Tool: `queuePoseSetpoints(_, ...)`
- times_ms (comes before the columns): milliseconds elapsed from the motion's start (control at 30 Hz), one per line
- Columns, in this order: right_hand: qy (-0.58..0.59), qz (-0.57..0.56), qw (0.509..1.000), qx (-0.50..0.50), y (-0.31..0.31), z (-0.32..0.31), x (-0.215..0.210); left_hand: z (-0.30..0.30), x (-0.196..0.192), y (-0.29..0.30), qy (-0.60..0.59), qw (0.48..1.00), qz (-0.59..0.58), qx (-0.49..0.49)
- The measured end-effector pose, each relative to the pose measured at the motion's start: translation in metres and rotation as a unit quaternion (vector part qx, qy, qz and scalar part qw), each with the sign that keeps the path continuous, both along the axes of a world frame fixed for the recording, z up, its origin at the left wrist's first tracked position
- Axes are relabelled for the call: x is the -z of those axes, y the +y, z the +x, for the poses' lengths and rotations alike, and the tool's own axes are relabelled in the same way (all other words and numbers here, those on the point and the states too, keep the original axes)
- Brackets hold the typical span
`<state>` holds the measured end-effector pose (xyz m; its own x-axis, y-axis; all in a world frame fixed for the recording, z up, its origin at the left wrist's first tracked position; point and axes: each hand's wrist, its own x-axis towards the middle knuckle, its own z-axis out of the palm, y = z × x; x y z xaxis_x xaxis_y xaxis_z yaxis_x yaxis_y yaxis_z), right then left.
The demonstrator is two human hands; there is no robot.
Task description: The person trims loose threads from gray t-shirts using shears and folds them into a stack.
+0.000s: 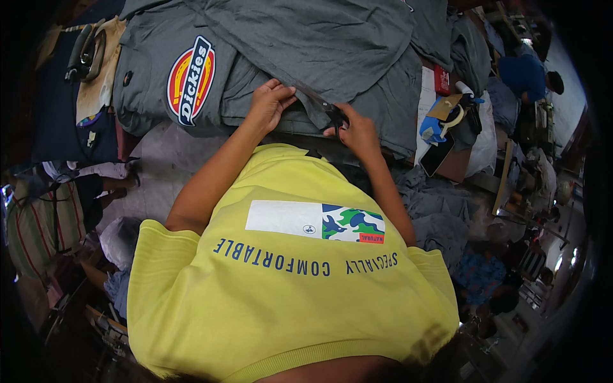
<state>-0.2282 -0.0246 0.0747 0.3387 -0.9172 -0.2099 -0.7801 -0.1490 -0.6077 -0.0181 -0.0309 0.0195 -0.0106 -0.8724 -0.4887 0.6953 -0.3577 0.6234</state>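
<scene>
Now, head view: grey garment (332,45) lies spread on a pile of like grey cloth atop the worktable (166,166), directly in front of the person. Left hand (271,102) pinches a fold at the hem edge; right hand (357,131) is closed round small dark snips (334,116) touching that same edge. Cloth looks soft, light, floppy, prob. slides easily, so best held at hem/seam, taut betw. both hands. Room: crowded workshop, phone (437,154) and tape dispenser (447,118) at right.
</scene>
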Motion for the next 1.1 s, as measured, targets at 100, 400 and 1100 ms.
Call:
queuePoseSetpoints(100,0.013,-0.019,1.0,0.004,-0.006,0.007,0.005,0.0,0.0,0.001,0.003,1.0,-0.016,0.008)
queuePoseSetpoints(400,-0.022,0.026,0.999,-0.001,-0.012,0.01,0.005,0.003,-0.006,-0.002,-0.003,1.0,-0.012,0.02)
queuePoseSetpoints(1100,-0.009,0.016,1.0,-0.002,-0.017,0.016,0.005,0.011,-0.006,-0.007,0.045,0.999,0.004,0.001)
